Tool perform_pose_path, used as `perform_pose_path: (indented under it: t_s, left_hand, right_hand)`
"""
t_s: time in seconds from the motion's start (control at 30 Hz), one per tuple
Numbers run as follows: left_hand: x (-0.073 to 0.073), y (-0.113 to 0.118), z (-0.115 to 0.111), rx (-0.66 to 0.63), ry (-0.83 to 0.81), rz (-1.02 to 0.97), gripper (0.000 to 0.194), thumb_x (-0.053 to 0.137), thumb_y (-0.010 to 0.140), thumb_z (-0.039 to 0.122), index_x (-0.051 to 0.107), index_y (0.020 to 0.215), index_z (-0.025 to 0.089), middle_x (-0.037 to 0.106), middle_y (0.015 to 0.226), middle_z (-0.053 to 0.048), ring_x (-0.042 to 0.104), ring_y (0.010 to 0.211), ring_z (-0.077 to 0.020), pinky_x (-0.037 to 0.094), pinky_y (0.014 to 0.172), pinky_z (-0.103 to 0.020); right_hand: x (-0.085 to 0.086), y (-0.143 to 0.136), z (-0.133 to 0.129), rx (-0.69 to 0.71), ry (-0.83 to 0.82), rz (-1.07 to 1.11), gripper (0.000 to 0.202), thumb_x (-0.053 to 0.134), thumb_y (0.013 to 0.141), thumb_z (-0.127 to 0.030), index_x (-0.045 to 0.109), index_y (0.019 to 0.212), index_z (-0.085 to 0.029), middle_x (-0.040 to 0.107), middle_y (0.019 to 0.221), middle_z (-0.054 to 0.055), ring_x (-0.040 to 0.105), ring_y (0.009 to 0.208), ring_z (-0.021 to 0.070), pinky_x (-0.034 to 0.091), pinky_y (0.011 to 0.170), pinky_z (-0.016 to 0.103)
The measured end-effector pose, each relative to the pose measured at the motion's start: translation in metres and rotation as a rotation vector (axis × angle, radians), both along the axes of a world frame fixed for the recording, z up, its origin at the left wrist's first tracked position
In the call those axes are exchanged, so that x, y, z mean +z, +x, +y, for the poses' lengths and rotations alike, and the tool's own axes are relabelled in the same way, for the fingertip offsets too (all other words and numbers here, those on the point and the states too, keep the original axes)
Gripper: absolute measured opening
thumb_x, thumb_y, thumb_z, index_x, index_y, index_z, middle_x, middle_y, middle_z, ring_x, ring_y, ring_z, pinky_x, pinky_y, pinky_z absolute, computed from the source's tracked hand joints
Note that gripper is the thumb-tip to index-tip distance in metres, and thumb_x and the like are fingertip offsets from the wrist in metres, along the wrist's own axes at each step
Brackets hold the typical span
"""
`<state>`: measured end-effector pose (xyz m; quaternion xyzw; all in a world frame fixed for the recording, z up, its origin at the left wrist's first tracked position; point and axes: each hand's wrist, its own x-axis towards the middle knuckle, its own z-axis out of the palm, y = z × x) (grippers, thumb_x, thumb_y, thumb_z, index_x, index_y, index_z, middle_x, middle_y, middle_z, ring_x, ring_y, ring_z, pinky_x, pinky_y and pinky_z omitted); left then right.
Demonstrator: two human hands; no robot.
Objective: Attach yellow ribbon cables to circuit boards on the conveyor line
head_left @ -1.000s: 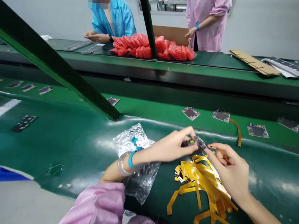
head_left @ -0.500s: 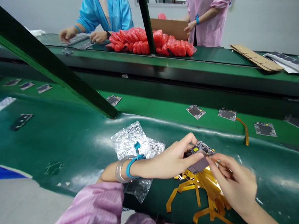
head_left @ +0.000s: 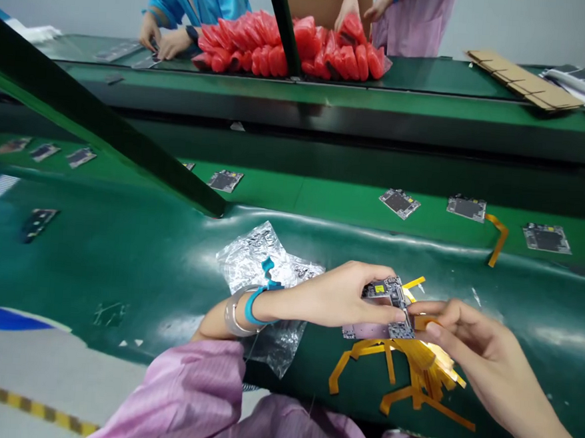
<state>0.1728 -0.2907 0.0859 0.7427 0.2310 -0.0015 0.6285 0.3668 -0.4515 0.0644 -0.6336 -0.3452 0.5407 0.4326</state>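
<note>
My left hand [head_left: 347, 299] grips a circuit board [head_left: 377, 330] between thumb and fingers, over the green mat. A yellow square shows near the board's upper edge. At the board's right edge, my right hand [head_left: 469, 338] pinches an orange flex cable [head_left: 425, 322]; its end meets the board's edge, but I cannot tell whether it is joined. Beneath both hands lies a fanned pile of orange flex cables [head_left: 419, 368], partly covered by the board. Left of it, under my left forearm, is a crumpled silvery bag [head_left: 254, 260].
Several circuit boards [head_left: 398, 203] lie along the green belt [head_left: 304, 193]; one has an orange cable. A slanted green post [head_left: 128, 134] crosses the left side. Beyond are red bubble-wrap packs [head_left: 255, 39], flat cardboard [head_left: 525, 82] and two co-workers' hands and sleeves.
The board has turned in my left hand. My right hand's fingers have opened out, showing more of the pinched cable. A co-worker's hand now touches the red packs. The view has tilted down.
</note>
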Motion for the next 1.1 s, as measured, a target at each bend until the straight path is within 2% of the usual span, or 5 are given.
perform_pose_path:
  t_s: [0.27,0.53,0.73,0.93,1.1]
  left_hand:
    - [0.001,0.001,-0.001,-0.014,0.048,0.053,0.030,0.069,0.090,0.046,0.060,0.087,0.018,0.058,0.074,0.005,0.047,0.064,-0.0083,0.035,0.056,-0.022]
    - [0.002,0.002,-0.003,-0.062,0.159,0.033,0.027,0.067,0.092,0.042,0.058,0.083,0.019,0.055,0.064,0.006,0.045,0.056,-0.0082,0.031,0.053,-0.022]
    - [0.001,0.003,-0.004,-0.008,0.145,0.074,0.031,0.066,0.090,0.042,0.049,0.077,0.019,0.053,0.060,0.007,0.045,0.054,-0.0077,0.030,0.051,-0.022]
    - [-0.011,0.008,-0.005,0.074,0.111,0.111,0.034,0.071,0.080,0.038,0.044,0.071,0.020,0.048,0.056,0.008,0.039,0.051,-0.0071,0.025,0.046,-0.023]
    - [-0.018,0.010,0.006,0.076,0.099,0.035,0.041,0.067,0.086,0.045,0.042,0.068,0.019,0.038,0.062,0.007,0.033,0.057,-0.0081,0.024,0.049,-0.025]
  right_hand:
    - [-0.006,-0.008,-0.001,-0.082,-0.037,0.034,0.033,0.083,0.082,-0.048,0.066,0.070,-0.022,0.081,0.093,0.005,0.075,0.074,0.0153,0.061,0.070,0.022]
    - [0.006,-0.008,0.008,0.049,-0.002,-0.053,0.027,0.081,0.082,-0.039,0.065,0.069,-0.022,0.082,0.092,0.007,0.078,0.080,0.0202,0.063,0.071,0.027]
    - [0.003,-0.011,0.014,0.075,0.025,-0.125,0.025,0.074,0.089,-0.041,0.064,0.076,-0.022,0.077,0.080,0.003,0.076,0.075,0.0174,0.060,0.067,0.024]
    - [0.001,-0.013,0.017,0.104,0.056,-0.099,0.026,0.075,0.090,-0.041,0.066,0.076,-0.022,0.074,0.072,0.000,0.075,0.072,0.0149,0.060,0.066,0.021]
    - [-0.004,-0.008,0.023,0.023,0.020,0.069,0.031,0.076,0.088,-0.052,0.075,0.095,-0.023,0.077,0.088,0.004,0.079,0.085,0.0209,0.067,0.080,0.033]
